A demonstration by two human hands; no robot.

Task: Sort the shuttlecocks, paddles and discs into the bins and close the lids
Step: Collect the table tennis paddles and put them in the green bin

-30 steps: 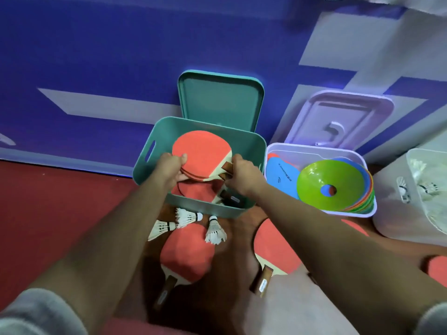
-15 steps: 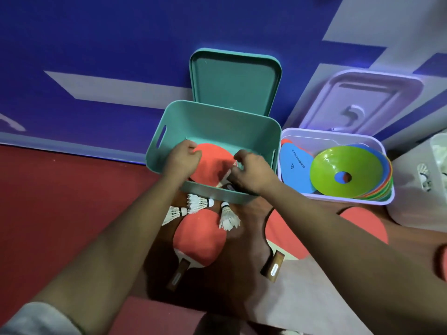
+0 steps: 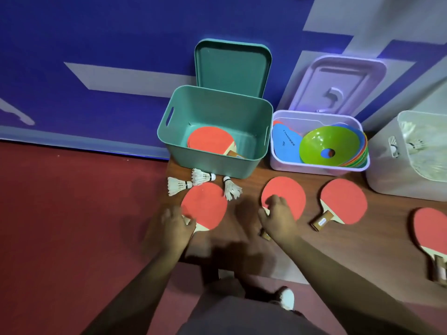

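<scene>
While three shuttlecocks [image 3: 202,177] and several paddles lie out on the table [image 3: 362,250], the sorting is judged about half done, and no lid is closed. The left hand [image 3: 173,228] is set at the neck of the left paddle [image 3: 204,205], its fingers curled round the pale wood there. The right hand [image 3: 280,218] is bent over the lower blade of the middle paddle [image 3: 287,189], at 3 o'clock of the first, but whether a grip is closed cannot be told, since the handle is mostly hidden. Two further paddles [image 3: 343,200] lie untouched farther toward 3 o'clock. Trouble is to be expected from the shuttlecocks crowded at 12 o'clock of the left paddle: if that blade were swept forward rather than lifted, feathers could be crushed or the cluster knocked against the green bin [image 3: 212,165]. A thin flat blade may be hard to prise off the table, and two paddles carried together could be clashed on the bin's rim or dropped askew on the stacked paddles [image 3: 210,142] inside. Matt, rounded red rubber faces are borne on light wooden handles. The green bin is of smooth plastic with rounded corners and slot handles, and its lid [image 3: 232,66] is propped at 12 o'clock. The lilac bin [image 3: 314,166], at 3 o'clock, is filled with glossy shallow discs [image 3: 326,141] pierced at the centre.
</scene>
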